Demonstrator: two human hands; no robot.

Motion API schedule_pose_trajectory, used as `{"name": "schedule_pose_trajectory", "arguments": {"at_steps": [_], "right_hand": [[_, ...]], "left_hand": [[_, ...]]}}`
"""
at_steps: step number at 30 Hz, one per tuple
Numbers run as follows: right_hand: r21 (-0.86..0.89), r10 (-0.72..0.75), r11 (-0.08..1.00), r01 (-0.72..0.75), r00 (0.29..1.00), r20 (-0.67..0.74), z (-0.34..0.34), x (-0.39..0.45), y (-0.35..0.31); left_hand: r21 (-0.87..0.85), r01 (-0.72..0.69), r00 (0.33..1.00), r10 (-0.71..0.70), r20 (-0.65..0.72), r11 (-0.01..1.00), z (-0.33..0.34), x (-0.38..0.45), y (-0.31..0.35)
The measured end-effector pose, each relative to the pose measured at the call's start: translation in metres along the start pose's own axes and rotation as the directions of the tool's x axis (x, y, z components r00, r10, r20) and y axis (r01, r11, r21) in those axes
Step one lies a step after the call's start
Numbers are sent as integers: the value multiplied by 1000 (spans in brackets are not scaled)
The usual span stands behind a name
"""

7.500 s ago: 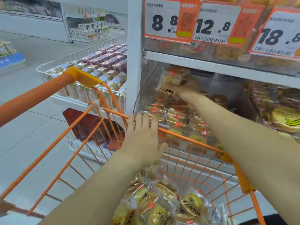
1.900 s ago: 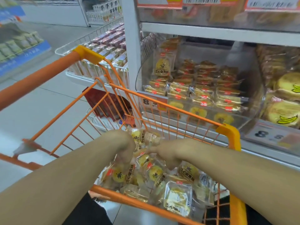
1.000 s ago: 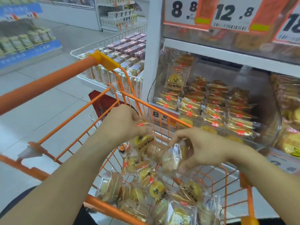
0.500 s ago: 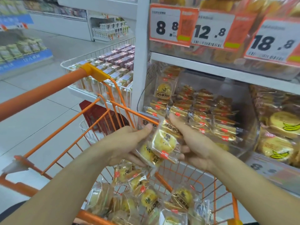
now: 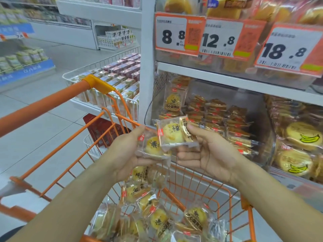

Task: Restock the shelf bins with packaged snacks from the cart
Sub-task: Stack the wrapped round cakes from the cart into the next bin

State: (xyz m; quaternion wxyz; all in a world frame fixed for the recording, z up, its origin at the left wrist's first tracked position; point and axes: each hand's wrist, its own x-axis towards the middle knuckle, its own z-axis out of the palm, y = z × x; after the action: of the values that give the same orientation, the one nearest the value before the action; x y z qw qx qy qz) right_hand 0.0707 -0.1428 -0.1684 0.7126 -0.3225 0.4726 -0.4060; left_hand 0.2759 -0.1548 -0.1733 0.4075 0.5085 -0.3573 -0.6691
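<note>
Below the hands, the cart [image 5: 216, 203] holds loose snacks [image 5: 158, 219]. The left hand [image 5: 127, 154] cradles one pack [image 5: 152, 146]; the right hand [image 5: 211, 154] pinches another pack [image 5: 172, 135], overlapping it. Just beyond them sits the bin [image 5: 218, 117].

Orange wire cart [image 5: 229, 193] with a darker orange handle [image 5: 43, 105]. Snack packs in the cart [image 5: 157, 217]: clear film over golden-yellow pastries speckled with black seeds, small red corner tabs, black lettering. The pack in the left hand [image 5: 153, 147] and the pack in the right hand [image 5: 174, 135] show the same colouring. Price tags [image 5: 174, 34]: white panels with bold black numerals, orange borders, green strips. Right bin packs [image 5: 297, 135]: pale yellow cakes printed with yellow, black-outlined bananas. Far left, a white wire basket [image 5: 97, 67] holding maroon and pale boxes. Grey tiled floor [image 5: 35, 137]; white shelf post [image 5: 147, 67].
</note>
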Motion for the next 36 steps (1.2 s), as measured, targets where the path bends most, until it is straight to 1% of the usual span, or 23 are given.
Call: {"name": "schedule_pose_trajectory", "arguments": {"at_steps": [1,3,5,6,8,9,10,11,13,15,17,20,21,22,23,25,26,28,29,31,33,34,36], "right_hand": [[-35,-6,999,6,1000,7,1,-1,2],[-190,-45,981,48,999,19,3,0,9],[-401,-145,906,135,989,7,6,1,18],[-530,-229,825,198,973,8,8,1,20],[-754,-401,578,311,913,69,9,1,23],[-816,-452,464,346,884,118,9,-1,22],[-852,-462,378,361,872,164,10,-2,20],[-881,-422,316,353,884,203,9,-5,17],[-921,-229,251,299,943,243,4,-9,6],[-933,-92,279,226,974,208,-7,-10,-6],[-927,-102,313,207,978,184,-15,-13,-16],[-833,-73,454,317,945,320,-16,-11,-9],[-804,-28,500,323,933,358,-13,-10,-3],[-796,8,512,323,925,380,-9,-8,5],[-804,13,489,339,918,396,-5,-5,13],[-816,-67,430,387,915,398,0,3,25],[-804,-112,449,390,917,382,3,6,27],[-740,-186,563,369,929,321,7,10,26],[-707,-242,598,379,925,292,7,13,25],[-698,-386,582,419,897,216,8,19,21],[-664,-493,604,440,861,123,11,23,19],[-642,-516,627,442,852,84,14,25,19],[-641,-516,636,430,854,62,21,30,21]], "left_hand": [[-36,-17,1000,16,-24,999,0,1,0],[-64,-41,998,38,-47,997,1,4,-2],[-74,-82,997,81,-12,994,3,3,-5],[-64,-97,995,99,26,993,4,2,-5],[2,-129,985,128,116,992,7,0,-6],[43,-139,980,131,150,989,6,0,-7],[80,-136,979,122,162,987,4,2,-9],[123,-128,981,107,163,984,2,2,-10],[268,-130,978,79,191,955,-4,3,-9],[459,-189,960,65,271,868,-8,-1,-4],[609,-270,923,21,384,746,-13,-3,3],[663,-346,841,-94,533,664,-13,-6,9],[666,-363,826,-105,553,652,-13,-6,9],[659,-366,824,-101,558,657,-13,-5,9],[646,-356,836,-78,542,675,-14,-3,9],[635,-329,887,-2,462,699,-18,0,8],[642,-323,913,50,406,695,-20,2,8],[604,-315,942,163,293,732,-20,2,9],[545,-327,943,226,245,772,-17,1,9],[402,-370,928,350,125,838,-8,0,8],[317,-401,906,423,-2,860,2,4,4],[336,-411,896,443,-22,847,7,6,3],[459,-462,869,490,64,759,16,12,5]]}}
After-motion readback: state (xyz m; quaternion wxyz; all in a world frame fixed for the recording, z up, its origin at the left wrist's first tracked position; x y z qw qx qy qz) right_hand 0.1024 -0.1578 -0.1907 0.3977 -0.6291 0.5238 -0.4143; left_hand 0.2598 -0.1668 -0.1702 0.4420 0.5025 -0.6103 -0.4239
